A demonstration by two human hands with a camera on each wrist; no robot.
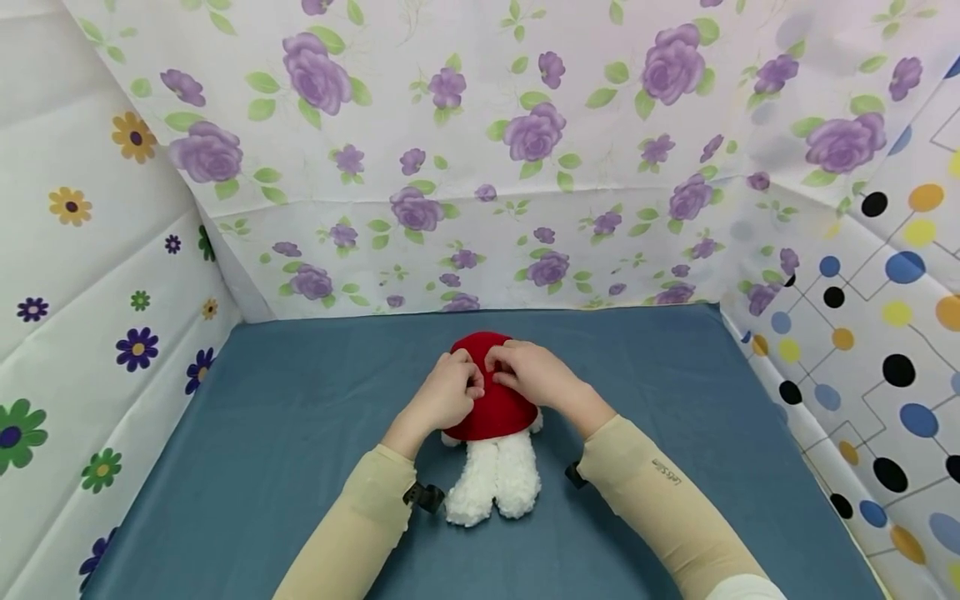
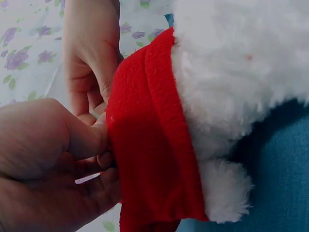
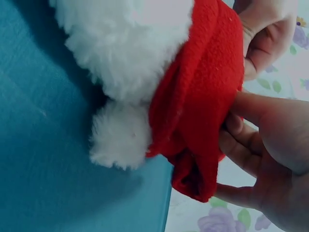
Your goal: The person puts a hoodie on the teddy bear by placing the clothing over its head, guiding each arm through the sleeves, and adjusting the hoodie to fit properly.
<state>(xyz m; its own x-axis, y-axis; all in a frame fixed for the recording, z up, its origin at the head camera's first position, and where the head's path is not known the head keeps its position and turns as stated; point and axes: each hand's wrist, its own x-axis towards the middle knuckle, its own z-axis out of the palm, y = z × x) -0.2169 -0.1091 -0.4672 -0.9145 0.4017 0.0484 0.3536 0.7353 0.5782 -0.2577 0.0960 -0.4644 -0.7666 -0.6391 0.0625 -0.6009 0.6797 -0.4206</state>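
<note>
A white fluffy plush toy [image 1: 487, 477] lies on the blue-covered table with its legs toward me. Red fleece cloth [image 1: 497, 417] covers its upper part; one small white paw shows past the hem on either side. With thumb and fingers my left hand [image 1: 446, 392] pinches the cloth near its middle. Close beside it, my right hand [image 1: 538, 375] pinches the same cloth from the right. In the right wrist view a corner of the red cloth [image 3: 195, 176] hangs folded over. The toy's head is hidden, and the fingertips are partly out of sight.
The blue tablecloth [image 1: 300, 417] spreads all around the toy. Behind it hangs a curtain with purple roses [image 1: 420, 208]. A flower-patterned sheet [image 1: 90, 358] borders the left, a dotted sheet [image 1: 862, 375] the right.
</note>
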